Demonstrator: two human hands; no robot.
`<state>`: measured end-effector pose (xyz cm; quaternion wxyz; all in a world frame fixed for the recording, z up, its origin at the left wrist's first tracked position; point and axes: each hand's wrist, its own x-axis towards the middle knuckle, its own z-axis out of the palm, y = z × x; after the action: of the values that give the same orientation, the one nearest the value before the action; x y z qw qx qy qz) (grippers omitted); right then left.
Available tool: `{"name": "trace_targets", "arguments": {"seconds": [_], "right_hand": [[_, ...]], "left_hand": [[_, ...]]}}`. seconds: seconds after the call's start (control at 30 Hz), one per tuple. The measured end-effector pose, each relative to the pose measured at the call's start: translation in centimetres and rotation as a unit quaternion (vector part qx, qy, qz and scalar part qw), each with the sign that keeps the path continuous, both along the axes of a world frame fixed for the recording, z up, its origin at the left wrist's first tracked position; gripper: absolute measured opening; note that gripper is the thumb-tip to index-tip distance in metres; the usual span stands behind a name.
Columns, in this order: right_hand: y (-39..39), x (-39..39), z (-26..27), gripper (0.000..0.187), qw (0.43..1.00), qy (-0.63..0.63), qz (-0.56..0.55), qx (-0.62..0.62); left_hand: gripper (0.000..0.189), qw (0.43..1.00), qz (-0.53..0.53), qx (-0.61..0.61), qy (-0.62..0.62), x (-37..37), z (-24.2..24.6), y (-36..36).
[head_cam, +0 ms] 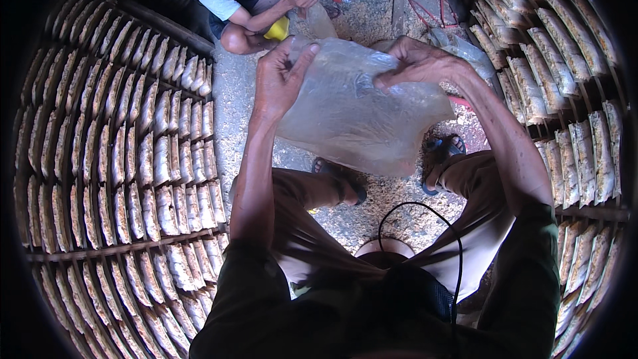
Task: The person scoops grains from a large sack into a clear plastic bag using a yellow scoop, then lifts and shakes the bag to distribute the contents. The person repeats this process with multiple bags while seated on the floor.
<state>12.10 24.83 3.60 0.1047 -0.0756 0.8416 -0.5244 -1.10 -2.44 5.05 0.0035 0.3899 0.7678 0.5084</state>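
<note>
A large clear plastic bag or sheet (349, 114) hangs spread between my two hands, above the floor in front of me. My left hand (284, 77) pinches its upper left corner between thumb and fingers. At the upper right, my right hand (411, 62) grips the film near its edge, the fingertips partly hidden by the hand. The plastic is wrinkled and slightly cloudy, and its lower edge hangs loose over my feet.
Racks of split, crumbly whitish-brown slabs (162, 159) stand at left, with more slabs (578, 159) at right. Opposite sits a co-worker (249, 5) handling plastic. Red straps (441, 5) and crumpled plastic (463, 52) lie on the crumb-strewn floor (232, 124). A black cable (459, 254) crosses my lap.
</note>
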Motion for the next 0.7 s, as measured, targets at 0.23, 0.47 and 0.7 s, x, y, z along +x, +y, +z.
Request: {"name": "trace_targets", "arguments": {"seconds": [0.23, 0.47, 0.7], "right_hand": [[0.2, -0.2, -1.7, 0.036, 0.998, -0.028, -0.012, 0.055], [1.8, 0.3, -3.3, 0.038, 0.998, 0.010, -0.042, -0.052], [2.9, 1.3, -2.2, 0.042, 0.985, -0.053, -0.044, 0.157]], "left_hand": [[0.013, 0.992, 0.091, 0.047, 0.070, 1.3, 0.0, 1.3], [0.012, 0.988, 0.075, 0.110, 0.073, -1.5, 0.8, -0.3], [0.019, 0.973, 0.186, 0.036, 0.133, -4.7, 0.9, -3.4]]}}
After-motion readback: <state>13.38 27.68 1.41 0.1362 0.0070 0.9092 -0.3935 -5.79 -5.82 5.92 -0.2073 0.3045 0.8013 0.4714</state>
